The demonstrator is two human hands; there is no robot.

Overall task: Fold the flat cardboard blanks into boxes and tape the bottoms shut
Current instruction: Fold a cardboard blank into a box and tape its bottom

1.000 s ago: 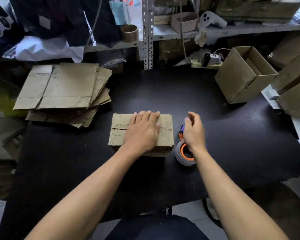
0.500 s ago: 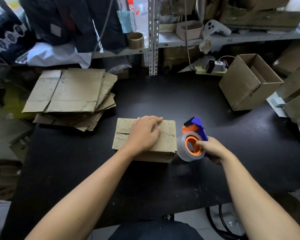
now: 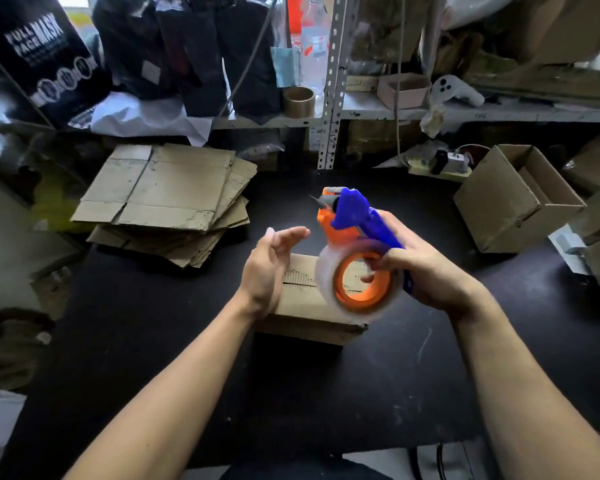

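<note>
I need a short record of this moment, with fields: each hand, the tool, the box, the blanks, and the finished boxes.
left hand: open, fingers straight, raised above the box, holding nothing
right hand: grips the tape dispenser
tape dispenser: blue and orange, clear roll, held in the air over the box, blurred
box: on the black table, flaps folded closed on top, no tape seen on the seam
blanks: flat stack, far left of the table
finished boxes: one open box far right, others partly cut off at the edge
</note>
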